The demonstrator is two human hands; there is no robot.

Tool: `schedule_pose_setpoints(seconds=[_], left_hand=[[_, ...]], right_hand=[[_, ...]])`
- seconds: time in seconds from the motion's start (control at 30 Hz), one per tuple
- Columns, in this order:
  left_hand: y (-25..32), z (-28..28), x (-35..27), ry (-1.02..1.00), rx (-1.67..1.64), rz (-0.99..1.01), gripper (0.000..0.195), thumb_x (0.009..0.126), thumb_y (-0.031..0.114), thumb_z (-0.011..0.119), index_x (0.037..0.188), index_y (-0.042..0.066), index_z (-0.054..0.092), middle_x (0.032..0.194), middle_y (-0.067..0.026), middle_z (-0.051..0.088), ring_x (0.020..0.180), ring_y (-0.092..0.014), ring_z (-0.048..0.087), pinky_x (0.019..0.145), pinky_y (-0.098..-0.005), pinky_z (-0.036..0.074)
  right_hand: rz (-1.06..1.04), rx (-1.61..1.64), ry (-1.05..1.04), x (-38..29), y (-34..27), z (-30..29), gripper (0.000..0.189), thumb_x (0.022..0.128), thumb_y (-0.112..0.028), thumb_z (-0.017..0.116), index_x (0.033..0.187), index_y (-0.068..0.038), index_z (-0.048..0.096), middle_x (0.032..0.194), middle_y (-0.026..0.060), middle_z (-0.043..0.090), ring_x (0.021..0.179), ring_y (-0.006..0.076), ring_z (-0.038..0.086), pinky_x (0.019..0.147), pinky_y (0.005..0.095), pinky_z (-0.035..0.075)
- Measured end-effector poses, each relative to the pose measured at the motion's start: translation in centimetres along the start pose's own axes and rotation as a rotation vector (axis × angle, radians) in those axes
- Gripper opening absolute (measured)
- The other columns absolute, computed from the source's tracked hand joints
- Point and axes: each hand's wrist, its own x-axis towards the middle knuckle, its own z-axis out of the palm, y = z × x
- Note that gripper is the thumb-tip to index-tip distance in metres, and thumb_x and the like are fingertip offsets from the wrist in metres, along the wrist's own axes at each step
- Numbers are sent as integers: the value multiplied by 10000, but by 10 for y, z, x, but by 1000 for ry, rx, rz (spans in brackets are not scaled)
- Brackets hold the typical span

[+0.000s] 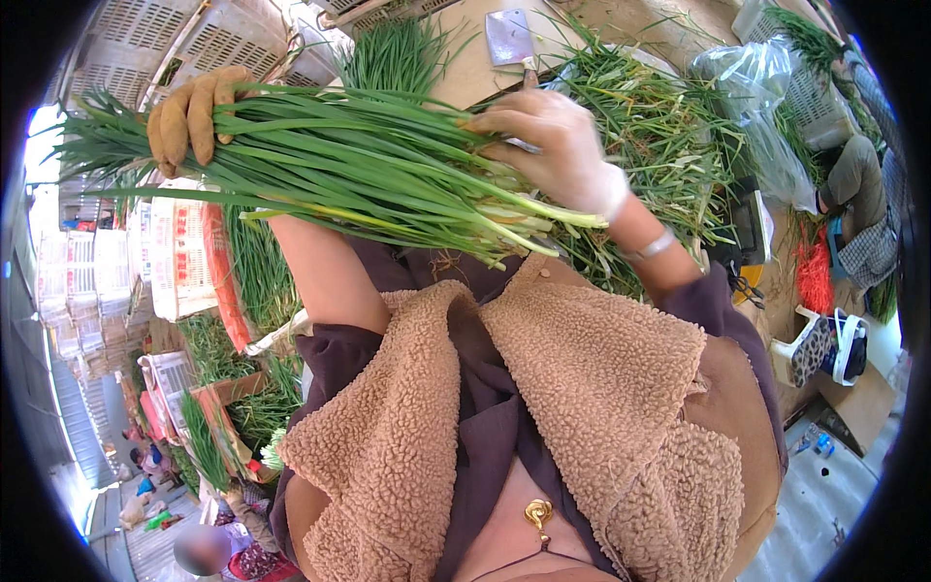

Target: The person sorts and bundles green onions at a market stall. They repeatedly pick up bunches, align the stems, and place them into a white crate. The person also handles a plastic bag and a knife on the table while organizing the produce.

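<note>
A large bunch of green garlic chives lies across in front of me, leaf tips to the left and pale stem ends to the right. My left hand, in a brown-stained glove, is closed around the leafy end. At the stem end is my right hand in a white glove, slightly blurred, its fingers touching the stems; whether they grip any is unclear. Just beyond it a cleaver with a broad metal blade lies on a pale board. Another bunch of chives rests on the board's left part.
Loose chive trimmings are heaped at the right, beside a clear plastic bag. Plastic crates stand at the upper left. More chives lie below my left hand. A seated person's leg shows at the far right; other people are at lower left.
</note>
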Motion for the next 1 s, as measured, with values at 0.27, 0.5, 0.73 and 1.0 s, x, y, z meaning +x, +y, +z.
schedule_pose_setpoints(seconds=[0.27,0.5,0.73,1.0], left_hand=[[2,6,-14,70,36,-106,103,739,204,665,757,165,572,760,46,604,683,-92,599,640,-265,473],[6,7,-30,478,49,104,89,768,165,609,847,172,569,818,102,607,657,-77,573,637,-256,452],[12,0,-76,901,916,-170,337,860,350,374,902,49,519,767,-78,547,738,-207,556,653,-437,494],[1,-1,-129,1412,423,173,137,806,234,494,842,114,549,728,-1,519,700,-142,499,710,-308,404]], right_hand=[[86,1452,256,62,-17,-57,84,786,-93,589,788,-8,586,776,59,592,745,159,560,703,281,455],[586,561,-460,-61,44,-25,301,817,-147,563,1093,-31,581,1088,132,590,976,201,573,868,303,448],[624,1399,-169,-34,33,48,307,871,-121,475,1171,-55,493,1186,112,510,1038,220,524,846,331,471],[445,798,111,-40,14,30,363,723,-55,598,1082,-27,555,1019,124,595,946,222,553,836,332,433]])
